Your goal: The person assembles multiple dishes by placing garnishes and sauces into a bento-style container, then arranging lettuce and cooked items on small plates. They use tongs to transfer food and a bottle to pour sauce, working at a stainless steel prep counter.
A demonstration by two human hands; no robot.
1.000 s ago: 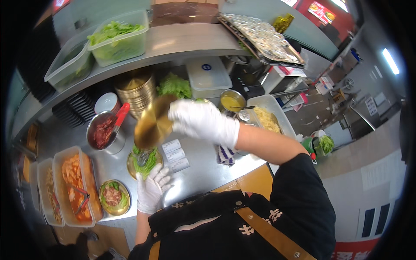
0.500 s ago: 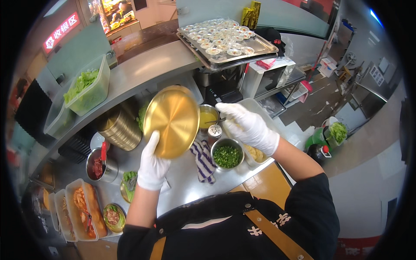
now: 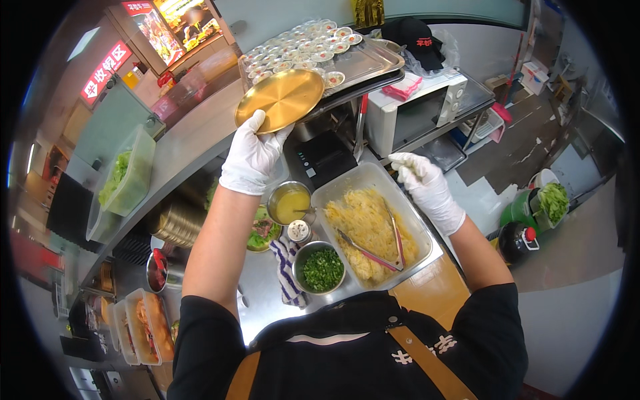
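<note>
My left hand [image 3: 255, 155], in a white glove, grips the rim of a round gold-coloured metal plate [image 3: 280, 100]. The plate is tilted and held up before the tray of small cups. Its visible face is bare. To the right, my gloved right hand [image 3: 425, 188] hovers beside a clear plastic tub of yellowish shredded food [image 3: 357, 220], its fingers curled together; whatever they may hold is too small to make out. Metal tongs [image 3: 373, 253] lie on that food. Left of the tub are a pot of yellow liquid [image 3: 292, 203], a shaker [image 3: 299, 231] and a bowl of chopped green onion [image 3: 320, 269].
A metal tray [image 3: 373, 60] bears many small filled cups at the back. A white microwave [image 3: 417, 107] stands right of it, and a black device [image 3: 325, 159] below. Lettuce fills a tub [image 3: 137, 177] on the left ledge. A striped cloth [image 3: 287, 273] lies by the bowl.
My left hand has raised the plate up and away, toward the cup tray. My right hand has moved right, off the pot, uncovering the tub and tongs. The view has shifted.
</note>
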